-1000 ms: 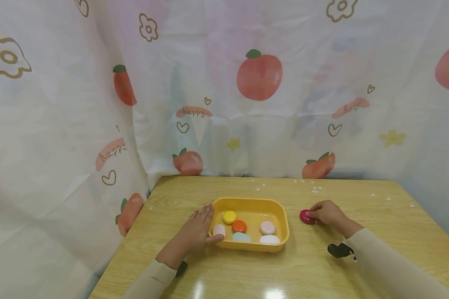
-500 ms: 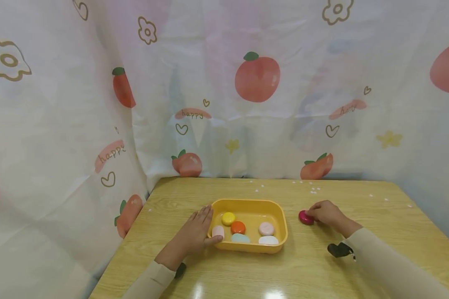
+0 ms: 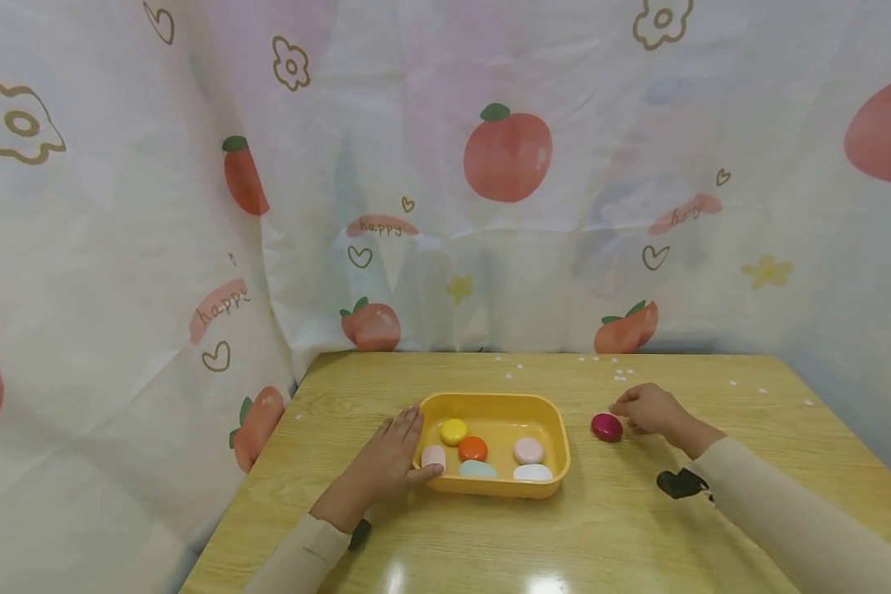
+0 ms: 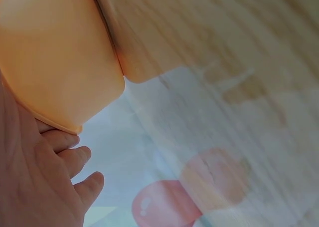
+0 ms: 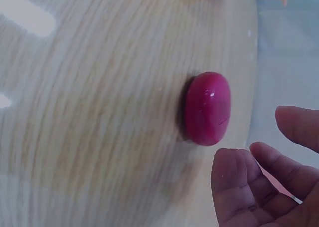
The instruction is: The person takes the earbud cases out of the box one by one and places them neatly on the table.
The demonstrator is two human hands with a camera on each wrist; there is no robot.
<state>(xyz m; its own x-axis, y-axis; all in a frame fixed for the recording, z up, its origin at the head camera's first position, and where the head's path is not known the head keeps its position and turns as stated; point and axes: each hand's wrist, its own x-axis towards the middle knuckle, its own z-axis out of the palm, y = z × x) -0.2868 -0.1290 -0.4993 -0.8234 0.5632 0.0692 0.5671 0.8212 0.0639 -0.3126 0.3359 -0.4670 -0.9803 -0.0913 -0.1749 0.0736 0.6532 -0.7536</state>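
Lying on the table [image 3: 505, 544], the magenta disc [image 3: 606, 427] is grasped by neither hand. It is placed between the tray [image 3: 490, 488] and the right hand [image 3: 652, 410], just left of that hand's fingertips and slightly nearer the person's side of the table. From the left hand [image 3: 386, 464] it is separated by the whole width of the tray, so the right is clearly the nearer.

The right grip is seen to be released: in the right wrist view the thumb [image 5: 301, 127] is parted from the fingers [image 5: 234, 184], nothing is held among them, and only a narrow gap is shown between the closest fingertip and the disc. In that view the disc's long outline is pointed roughly towards the fingers, so a rounded end is presented to them rather than a long side; in the head view it is seen as nearly round, and a true long axis cannot be told.

The left hand is laid along the tray's left end, its fingers extended against the wall and its thumb set over the near corner. In the tray, a yellow disc [image 3: 454, 431], an orange disc [image 3: 473, 449] and paler pieces are contained.
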